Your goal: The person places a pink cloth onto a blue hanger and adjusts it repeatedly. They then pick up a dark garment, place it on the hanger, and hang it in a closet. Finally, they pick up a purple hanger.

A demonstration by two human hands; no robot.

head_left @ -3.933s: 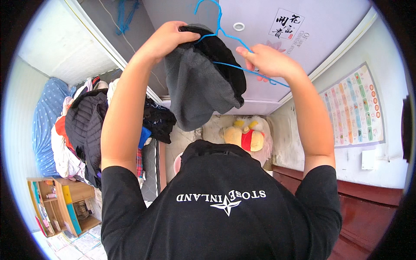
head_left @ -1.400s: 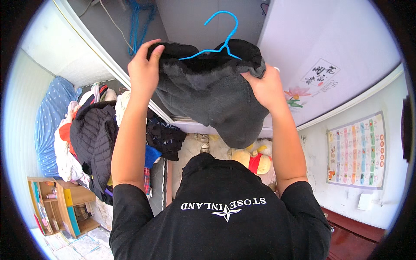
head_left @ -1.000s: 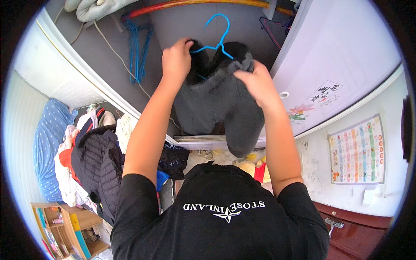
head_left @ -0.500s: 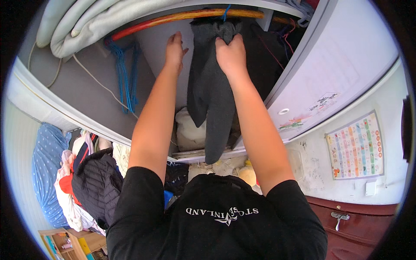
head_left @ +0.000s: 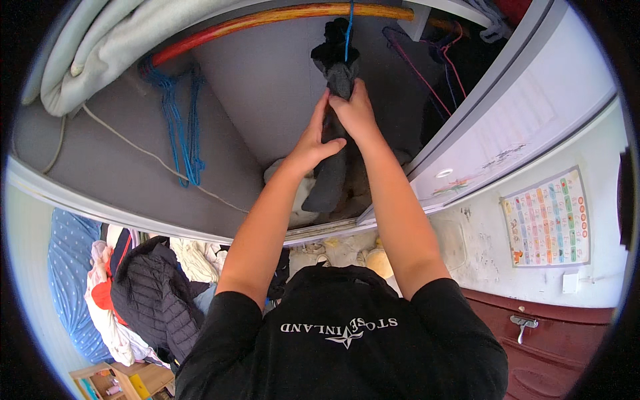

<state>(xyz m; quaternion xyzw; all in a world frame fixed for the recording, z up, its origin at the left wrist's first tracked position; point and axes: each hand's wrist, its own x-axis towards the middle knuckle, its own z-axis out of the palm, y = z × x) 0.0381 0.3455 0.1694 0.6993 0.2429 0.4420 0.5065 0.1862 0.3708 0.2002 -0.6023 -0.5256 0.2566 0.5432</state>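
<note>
A dark grey garment (head_left: 339, 75) hangs bunched below a blue hanger hook (head_left: 349, 32) on the red and yellow wooden rod (head_left: 280, 13) of a wardrobe. My right hand (head_left: 357, 115) is closed around its upper part, below the collar. Beside it, my left hand (head_left: 316, 141) lies along the cloth with fingers stretched out and thumb apart. The garment's lower part drops between my forearms. Which kind of garment it is cannot be made out.
Blue hangers (head_left: 183, 123) cluster on the rod's left end. Thick pale bedding (head_left: 87, 67) overhangs at upper left, a cord (head_left: 143, 133) sagging below. At right stand pink hangers (head_left: 427, 77) and a white wardrobe door (head_left: 513, 107). A black padded jacket (head_left: 157, 293) lies in a clothes pile.
My left hand has come in from the left to the garment. Its spread cloth is now gathered narrow, and my right hand sits lower on it. The view has shifted slightly.
</note>
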